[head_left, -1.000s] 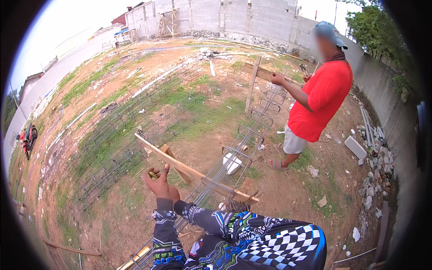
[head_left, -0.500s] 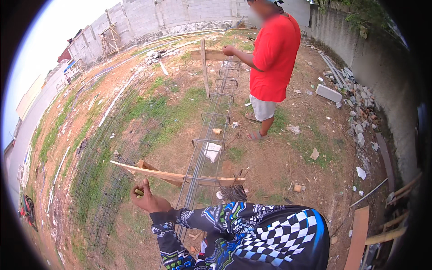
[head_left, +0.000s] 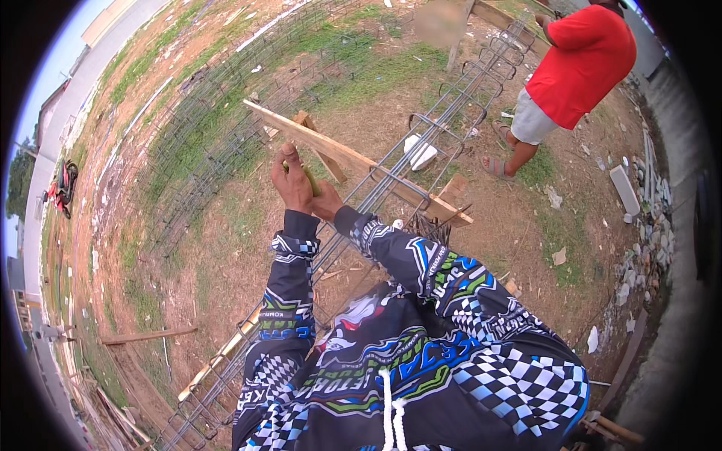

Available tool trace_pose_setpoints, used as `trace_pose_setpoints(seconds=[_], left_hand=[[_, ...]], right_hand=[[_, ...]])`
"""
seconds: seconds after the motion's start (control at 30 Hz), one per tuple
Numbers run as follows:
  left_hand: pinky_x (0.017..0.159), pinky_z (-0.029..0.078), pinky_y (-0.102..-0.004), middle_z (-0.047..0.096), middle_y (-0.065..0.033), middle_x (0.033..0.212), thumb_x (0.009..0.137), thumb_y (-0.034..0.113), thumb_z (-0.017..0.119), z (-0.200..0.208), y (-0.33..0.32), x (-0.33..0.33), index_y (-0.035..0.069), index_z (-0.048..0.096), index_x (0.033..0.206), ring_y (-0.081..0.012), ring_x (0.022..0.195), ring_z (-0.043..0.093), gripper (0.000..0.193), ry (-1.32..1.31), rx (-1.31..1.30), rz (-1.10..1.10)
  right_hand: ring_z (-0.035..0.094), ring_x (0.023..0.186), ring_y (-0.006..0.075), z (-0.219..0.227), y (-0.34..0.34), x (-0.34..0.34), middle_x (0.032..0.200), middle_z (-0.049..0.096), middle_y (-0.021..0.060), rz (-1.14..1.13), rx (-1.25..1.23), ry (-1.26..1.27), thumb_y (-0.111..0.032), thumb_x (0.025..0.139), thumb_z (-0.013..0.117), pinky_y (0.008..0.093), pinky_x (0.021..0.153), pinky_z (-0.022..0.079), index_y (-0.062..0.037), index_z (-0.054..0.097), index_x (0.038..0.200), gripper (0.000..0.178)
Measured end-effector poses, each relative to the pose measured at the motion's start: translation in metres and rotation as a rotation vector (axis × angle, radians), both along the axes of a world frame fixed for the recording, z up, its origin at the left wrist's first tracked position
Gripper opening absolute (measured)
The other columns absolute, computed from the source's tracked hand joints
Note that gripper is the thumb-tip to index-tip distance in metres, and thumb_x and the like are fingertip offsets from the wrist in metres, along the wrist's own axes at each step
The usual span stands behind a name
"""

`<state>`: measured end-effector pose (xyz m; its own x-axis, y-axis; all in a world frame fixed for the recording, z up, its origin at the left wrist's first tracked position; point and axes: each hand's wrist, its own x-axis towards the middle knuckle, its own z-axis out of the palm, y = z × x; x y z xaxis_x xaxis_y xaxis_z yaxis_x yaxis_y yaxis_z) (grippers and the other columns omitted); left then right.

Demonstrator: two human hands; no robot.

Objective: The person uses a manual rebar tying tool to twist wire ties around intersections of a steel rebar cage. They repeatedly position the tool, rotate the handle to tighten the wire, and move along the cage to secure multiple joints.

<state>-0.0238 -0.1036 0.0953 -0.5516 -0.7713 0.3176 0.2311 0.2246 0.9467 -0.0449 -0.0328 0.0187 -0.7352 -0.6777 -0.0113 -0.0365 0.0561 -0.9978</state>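
Note:
My left hand [head_left: 292,183] is raised with its fingers curled in, and what they close on is hidden. Against it rests my right hand [head_left: 326,201], closed round a short olive-green piece like a handle [head_left: 310,180], its kind unclear. Both hands are just left of a long rebar cage [head_left: 395,174] of thin rods with square stirrups. The cage lies across a wooden plank [head_left: 346,156], which stands beyond my hands.
A person in a red shirt [head_left: 583,64] stands at the far right by the cage's other end. More rebar cages [head_left: 199,128] lie on the grass at left. A bundle of thin wires [head_left: 429,225] hangs near the plank; rubble [head_left: 647,248] lines the wall.
My view has tilted down and turned left, so the plank and the person appear further right. My left hand has come into sight, up beside the right hand with the olive-green piece.

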Motion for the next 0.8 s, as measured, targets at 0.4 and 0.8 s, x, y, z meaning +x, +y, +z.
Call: trace_pose_setpoints(seconds=[0.4,0.8], left_hand=[[0.043,0.030,-0.0284,0.034,0.0027,0.053,0.096,0.054,0.051,0.069,-0.038,0.010,0.017,0.036,0.064,-0.0105,0.044,0.033,0.052,0.187,0.561,-0.205],[0.073,0.051,-0.0379,0.071,-0.0172,0.085,0.086,0.038,0.066,-0.080,-0.033,0.102,0.001,0.072,0.095,-0.0278,0.079,0.068,0.038,-1.047,-0.298,-0.279]], right_hand=[[0.060,0.102,0.0218,0.033,0.024,-0.049,0.118,0.062,0.0142,0.473,-0.148,0.155,-0.040,0.095,0.060,0.0357,0.090,0.047,-0.0102,0.032,0.146,0.066],[0.058,0.048,0.0155,0.056,0.110,-0.054,0.072,0.060,0.0097,0.242,0.391,0.092,-0.022,0.093,0.060,0.0316,0.042,0.046,-0.0011,0.046,0.120,0.037]])
